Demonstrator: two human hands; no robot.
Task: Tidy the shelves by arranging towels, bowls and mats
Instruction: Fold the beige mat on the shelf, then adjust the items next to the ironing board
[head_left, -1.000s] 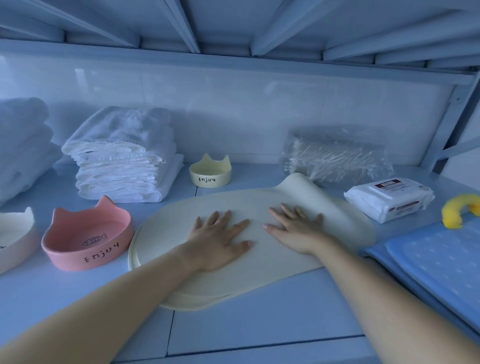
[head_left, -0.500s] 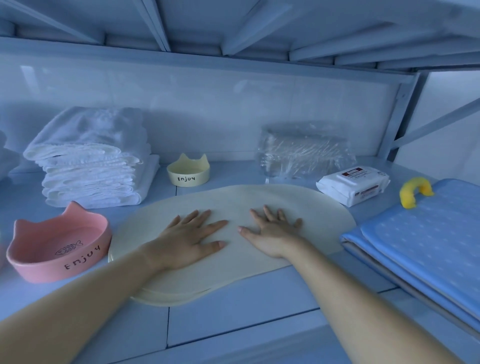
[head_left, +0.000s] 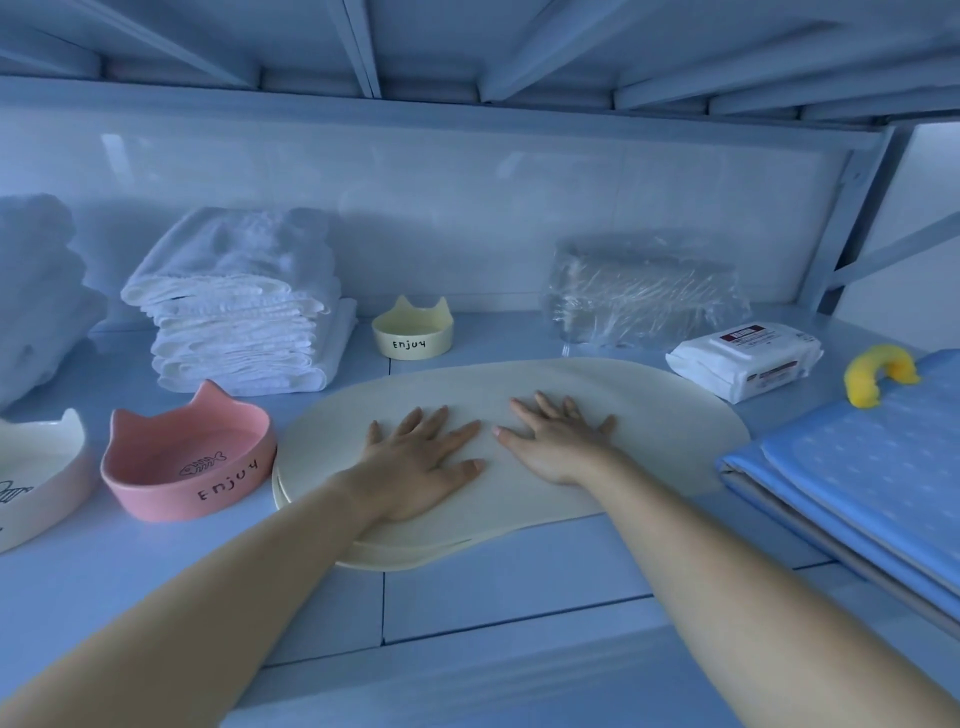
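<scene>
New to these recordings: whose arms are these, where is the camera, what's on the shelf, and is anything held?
No machine here: a person wears a camera on the head, looking down at their own bare hands. The left hand and right hand lie flat on a cream mat on the shelf, pressing it; neither grips anything. Around it: folded white towels, a pink bowl, a small yellow bowl, a pack of wipes, and blue mats at the right.
</scene>
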